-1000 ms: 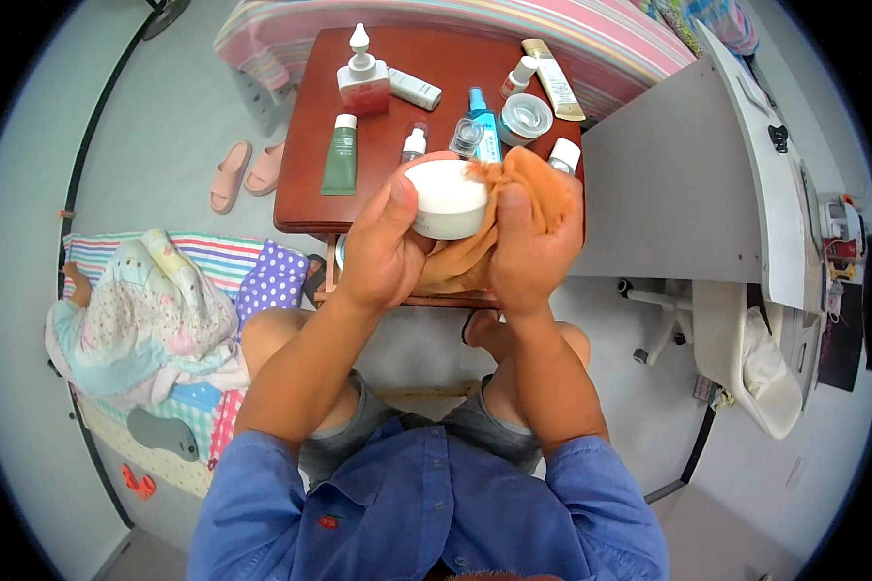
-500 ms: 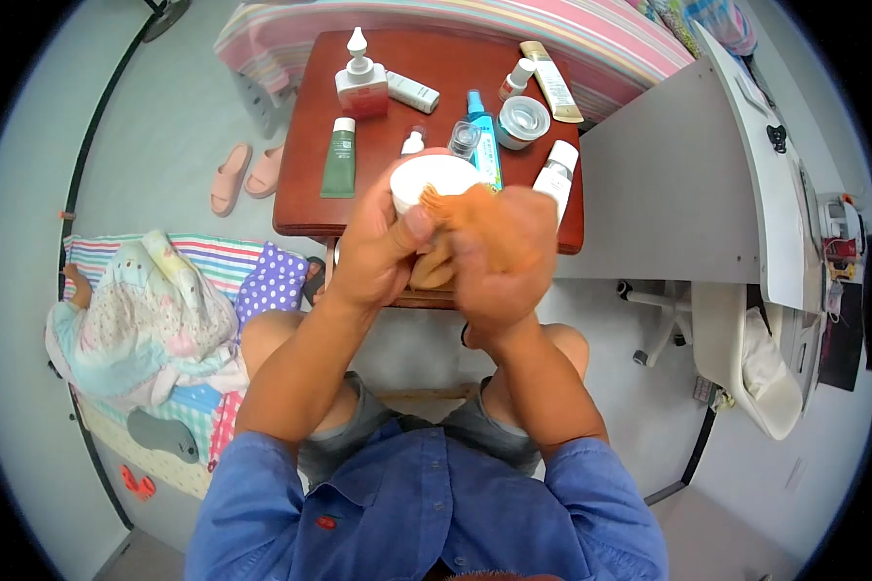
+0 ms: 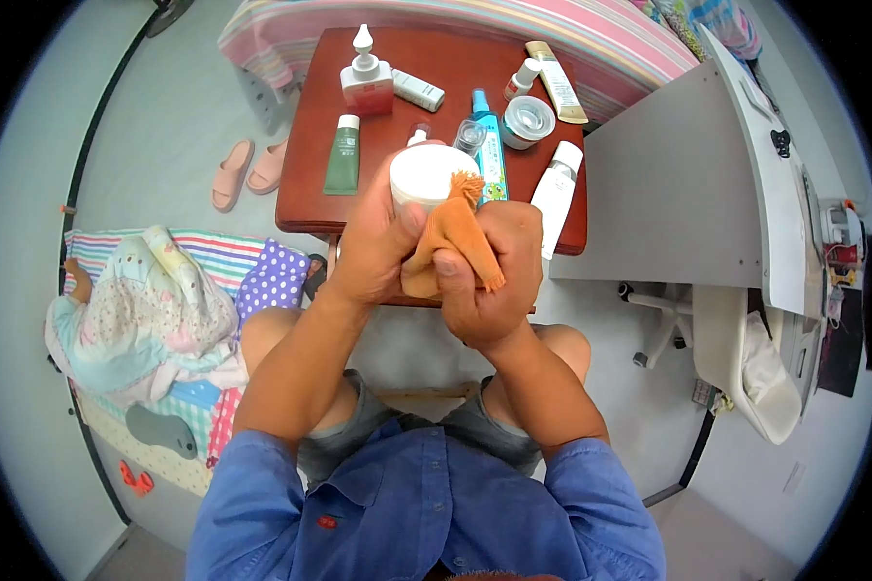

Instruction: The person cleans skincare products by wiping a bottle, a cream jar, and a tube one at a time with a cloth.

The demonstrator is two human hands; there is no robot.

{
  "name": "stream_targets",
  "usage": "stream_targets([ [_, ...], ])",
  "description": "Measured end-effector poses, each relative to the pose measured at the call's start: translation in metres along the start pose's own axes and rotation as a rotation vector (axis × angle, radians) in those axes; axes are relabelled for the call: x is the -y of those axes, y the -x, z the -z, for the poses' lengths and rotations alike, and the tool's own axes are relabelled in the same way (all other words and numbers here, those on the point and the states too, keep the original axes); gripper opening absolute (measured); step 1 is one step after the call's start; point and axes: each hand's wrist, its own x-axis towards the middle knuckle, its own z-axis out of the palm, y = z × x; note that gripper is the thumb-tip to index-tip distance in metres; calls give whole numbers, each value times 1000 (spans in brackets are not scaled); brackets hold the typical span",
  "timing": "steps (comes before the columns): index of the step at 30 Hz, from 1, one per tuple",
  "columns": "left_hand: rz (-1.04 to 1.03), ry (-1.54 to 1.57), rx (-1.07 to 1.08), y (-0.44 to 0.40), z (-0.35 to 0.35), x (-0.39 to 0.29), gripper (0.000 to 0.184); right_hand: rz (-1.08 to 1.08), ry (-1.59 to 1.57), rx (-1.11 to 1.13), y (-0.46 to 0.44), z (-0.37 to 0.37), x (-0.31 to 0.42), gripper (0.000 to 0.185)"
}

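My left hand [image 3: 373, 242] is wrapped round a round white jar [image 3: 430, 176], held above the near edge of the red-brown table [image 3: 305, 194]. My right hand [image 3: 499, 271] grips an orange cloth [image 3: 455, 237], whose fringed corner lies against the right side of the jar. Part of the cloth hangs between my two hands. Just beyond the jar are a small clear jar [image 3: 470, 137] and a blue spray bottle [image 3: 492, 160]. To the right of my right hand lies a white bottle [image 3: 555, 198].
Farther back on the table stand a pump bottle [image 3: 366, 87], a green tube [image 3: 342, 160], a grey-white tube [image 3: 418, 89], a clear lidded tub [image 3: 528, 121], a small white-capped bottle [image 3: 521, 79] and a gold-white tube [image 3: 557, 82]. A grey panel [image 3: 659, 174] rises at the right.
My right hand has moved left and down with the cloth, closer to the jar, uncovering the white bottle. The jar in my left hand has shifted slightly left.
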Motion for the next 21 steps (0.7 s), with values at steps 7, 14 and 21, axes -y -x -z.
stream_targets([
  [7, 18, -66, 64, 4, -18, -1, 90, -593, -326, -294, -16, 7, -11, 31],
  [14, -23, 78, -10, 2, -7, 2, 85, -143, -102, -62, 5, 0, -7, 29],
  [21, -75, -656, 53, 1, -9, -16, 82, -426, -247, -150, -10, 9, -16, 23],
])
